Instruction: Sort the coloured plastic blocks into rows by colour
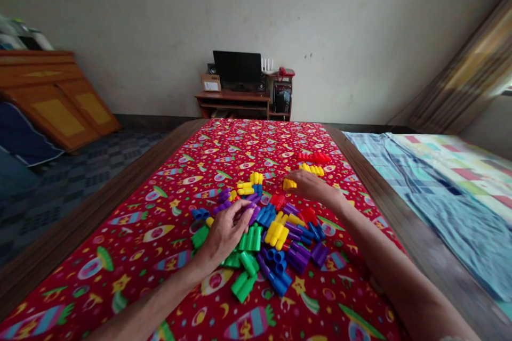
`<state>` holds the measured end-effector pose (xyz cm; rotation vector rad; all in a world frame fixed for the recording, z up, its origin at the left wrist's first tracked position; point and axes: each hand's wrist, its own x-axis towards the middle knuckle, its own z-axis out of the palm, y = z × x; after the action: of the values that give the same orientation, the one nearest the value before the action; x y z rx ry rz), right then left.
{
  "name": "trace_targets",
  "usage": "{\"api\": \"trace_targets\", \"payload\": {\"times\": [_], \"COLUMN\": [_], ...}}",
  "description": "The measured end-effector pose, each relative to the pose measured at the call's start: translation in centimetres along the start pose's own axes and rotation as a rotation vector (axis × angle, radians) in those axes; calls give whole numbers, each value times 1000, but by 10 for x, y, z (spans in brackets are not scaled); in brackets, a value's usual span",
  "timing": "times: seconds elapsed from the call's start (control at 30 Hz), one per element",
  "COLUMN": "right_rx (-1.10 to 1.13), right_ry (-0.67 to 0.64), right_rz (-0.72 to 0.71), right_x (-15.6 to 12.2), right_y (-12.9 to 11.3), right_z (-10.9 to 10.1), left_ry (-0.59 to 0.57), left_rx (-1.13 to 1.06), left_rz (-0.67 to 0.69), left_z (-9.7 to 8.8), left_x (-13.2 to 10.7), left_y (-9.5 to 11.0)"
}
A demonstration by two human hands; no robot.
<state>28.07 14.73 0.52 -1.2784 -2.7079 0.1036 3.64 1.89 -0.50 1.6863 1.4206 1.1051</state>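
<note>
My left hand (224, 230) is closed around a purple building block (253, 214) over the left side of a heap of plastic blocks. Further out and to the right, my right hand (309, 183) has its fingers on a yellow building block (289, 184). Just beyond that hand lies a row of yellow blocks (312, 169), with a row of red blocks (314, 157) behind it. Green blocks (250, 238) sit below my left hand. Yellow blocks (277, 232), blue blocks (276, 279) and purple blocks (297, 257) are jumbled in the middle and right of the heap.
A red patterned cloth (160, 256) covers the table, whose brown edge (120, 192) shows along the left. A bed (436, 186) adjoins on the right. Against the far wall stands a desk (236, 97) with a monitor (237, 68). A wooden cabinet (60, 101) is at the left.
</note>
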Motion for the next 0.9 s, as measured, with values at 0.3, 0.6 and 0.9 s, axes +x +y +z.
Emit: {"api": "trace_targets", "payload": {"times": [0.3, 0.6, 0.9], "right_rx": [194, 21, 11], "right_ry": [232, 135, 93], "right_rz": [83, 333, 265], "right_x": [-8, -46, -39], "right_y": [44, 112, 105], "right_z": [-45, -33, -32], "left_ry": [-12, -16, -13], "left_rx": [28, 43, 42], "left_rz": [4, 6, 12], "left_z": [-1, -1, -2], "left_x": [0, 0, 1], "left_y": [-6, -2, 0]}}
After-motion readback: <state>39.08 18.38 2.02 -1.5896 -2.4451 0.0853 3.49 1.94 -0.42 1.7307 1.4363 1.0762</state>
